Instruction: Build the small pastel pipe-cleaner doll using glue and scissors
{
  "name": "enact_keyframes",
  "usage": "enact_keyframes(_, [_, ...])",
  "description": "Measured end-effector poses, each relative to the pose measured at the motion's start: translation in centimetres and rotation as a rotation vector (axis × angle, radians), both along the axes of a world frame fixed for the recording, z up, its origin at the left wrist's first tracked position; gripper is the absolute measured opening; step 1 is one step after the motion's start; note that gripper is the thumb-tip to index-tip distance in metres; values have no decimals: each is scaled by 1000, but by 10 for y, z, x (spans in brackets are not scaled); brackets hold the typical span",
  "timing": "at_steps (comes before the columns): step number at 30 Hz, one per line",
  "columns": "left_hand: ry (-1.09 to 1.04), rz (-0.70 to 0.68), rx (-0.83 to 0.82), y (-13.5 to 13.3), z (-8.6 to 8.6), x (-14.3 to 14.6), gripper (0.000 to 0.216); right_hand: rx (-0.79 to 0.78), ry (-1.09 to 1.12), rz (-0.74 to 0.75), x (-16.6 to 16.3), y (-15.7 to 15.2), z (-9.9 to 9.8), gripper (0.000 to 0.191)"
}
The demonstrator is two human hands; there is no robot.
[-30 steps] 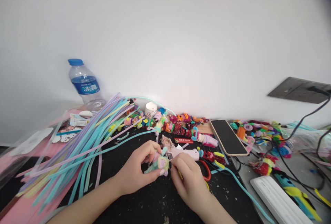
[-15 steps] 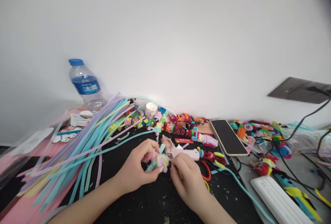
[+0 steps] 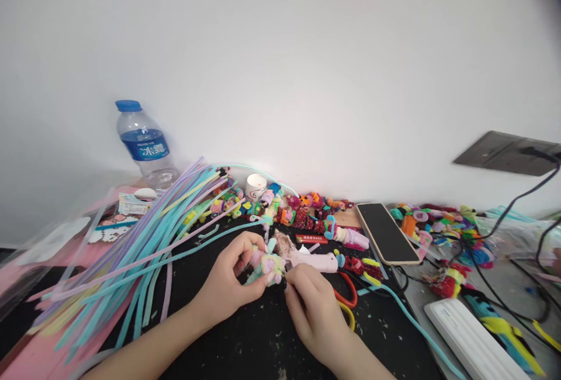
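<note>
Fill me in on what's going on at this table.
A person's left hand holds a fuzzy pastel figure above the black mat. The right hand has a small black piece at its fingertips, right next to the figure. Just beyond lies what looks like a pink glue gun. Loose fuzzy stems spread on the left; a phone lies to the right.

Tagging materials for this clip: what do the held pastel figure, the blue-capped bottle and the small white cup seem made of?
Pastel figure: probably chenille stems, matte; its edges look fuzzy. Bottle: probably clear, glossy plastic, by its see-through wall. Cup: likely paper, smooth with dark print, though plastic is possible.
</note>
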State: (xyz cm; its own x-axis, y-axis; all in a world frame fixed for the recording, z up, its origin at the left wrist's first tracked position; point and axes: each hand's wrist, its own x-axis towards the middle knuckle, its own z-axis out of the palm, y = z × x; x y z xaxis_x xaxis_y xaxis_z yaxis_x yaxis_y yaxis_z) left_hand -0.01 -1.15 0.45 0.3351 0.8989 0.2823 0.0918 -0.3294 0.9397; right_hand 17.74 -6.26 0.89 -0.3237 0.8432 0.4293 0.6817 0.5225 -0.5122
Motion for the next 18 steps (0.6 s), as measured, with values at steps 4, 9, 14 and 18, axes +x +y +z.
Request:
enact_keyframes(4, [-46, -13, -45, 0, -3, 0, 35, -9, -5, 13, -1, -1, -1, 15])
enact_keyframes(9, [-126, -24, -130, 0, -4, 3, 36, 23, -7, 32, -3, -2, -1, 16])
enact_keyframes(14, [-194, -35, -189, 0, -3, 6, 33, 43, -10, 45, -3, -1, 0, 19])
enact_keyframes(18, [-226, -38, -213, 0, -3, 8, 34, 49, -23, 55, -3, 0, 0, 21])
